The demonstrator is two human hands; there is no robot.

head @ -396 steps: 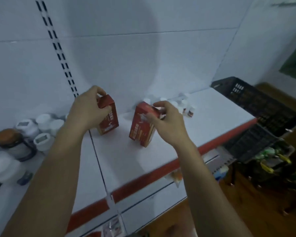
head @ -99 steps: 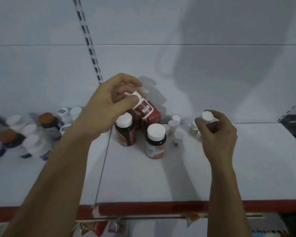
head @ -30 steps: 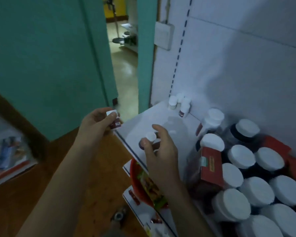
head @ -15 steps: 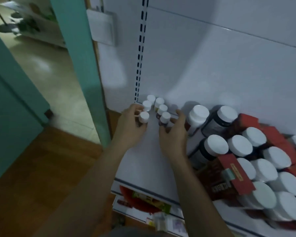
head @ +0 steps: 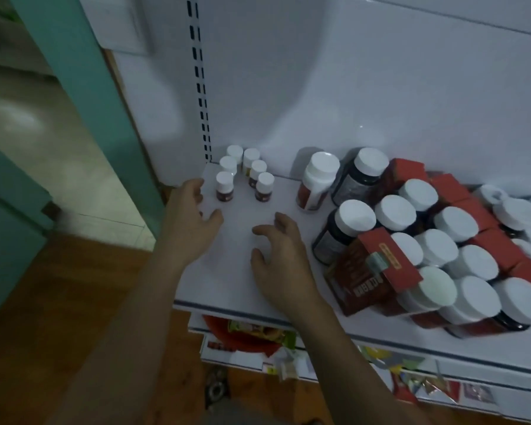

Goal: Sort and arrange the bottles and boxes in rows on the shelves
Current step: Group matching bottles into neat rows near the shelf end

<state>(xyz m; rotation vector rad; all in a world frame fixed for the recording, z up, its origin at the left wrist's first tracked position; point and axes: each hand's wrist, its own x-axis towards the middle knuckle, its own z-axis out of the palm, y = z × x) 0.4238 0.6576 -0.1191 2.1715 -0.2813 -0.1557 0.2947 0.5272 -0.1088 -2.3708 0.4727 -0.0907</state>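
Observation:
Several small white-capped bottles (head: 224,187) stand in two short rows at the back left corner of the white shelf (head: 242,289). My left hand (head: 193,219) hovers just in front of them, fingers loosely spread and holding nothing. My right hand (head: 279,253) is beside it over bare shelf, fingers relaxed and empty. To the right stand larger white-capped bottles (head: 354,217) in rows, with a taller white bottle (head: 316,180) behind. A red box (head: 371,271) leans tilted against the front bottles; more red boxes (head: 448,191) sit further back.
The shelf's left end meets a teal door frame (head: 83,96) and a slotted upright (head: 201,96). A wooden floor lies below on the left. A lower shelf (head: 442,381) holds a red bowl (head: 236,332) and packets.
Both hands have let go of the small bottles they were setting down and have drawn back toward me. The two bottles now stand at the front of the small rows.

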